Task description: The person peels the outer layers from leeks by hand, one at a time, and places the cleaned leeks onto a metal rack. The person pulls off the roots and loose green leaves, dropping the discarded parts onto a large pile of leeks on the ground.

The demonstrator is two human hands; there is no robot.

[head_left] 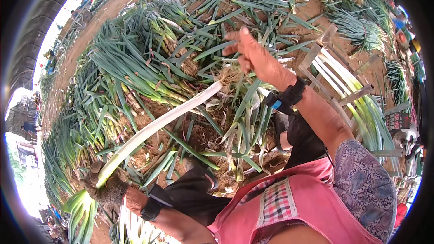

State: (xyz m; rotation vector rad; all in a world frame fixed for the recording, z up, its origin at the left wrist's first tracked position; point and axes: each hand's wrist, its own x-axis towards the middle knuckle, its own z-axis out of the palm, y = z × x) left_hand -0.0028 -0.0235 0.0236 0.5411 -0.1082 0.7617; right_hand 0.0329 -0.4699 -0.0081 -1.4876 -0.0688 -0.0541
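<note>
A long green onion [165, 117] runs diagonally across the view, its white root end up near the middle and its green leaves hanging at the lower left. My left hand [107, 190], in a dark, soiled glove, is closed around its stalk just above the leaves. The white part looks bare and clean, with roots at its tip. My right hand [260, 61], without a glove, hovers beyond the root end with its fingers apart and nothing in them. Loose peeled leaves [244, 126] lie beneath it.
A large heap of unpeeled green onions [131, 58] spreads across the left and far ground. On the right, a wooden rack [312, 56] holds several cleaned green onions [337, 79]. More white stalks [135, 226] lie at the bottom left. My shoe [199, 171] stands among scraps.
</note>
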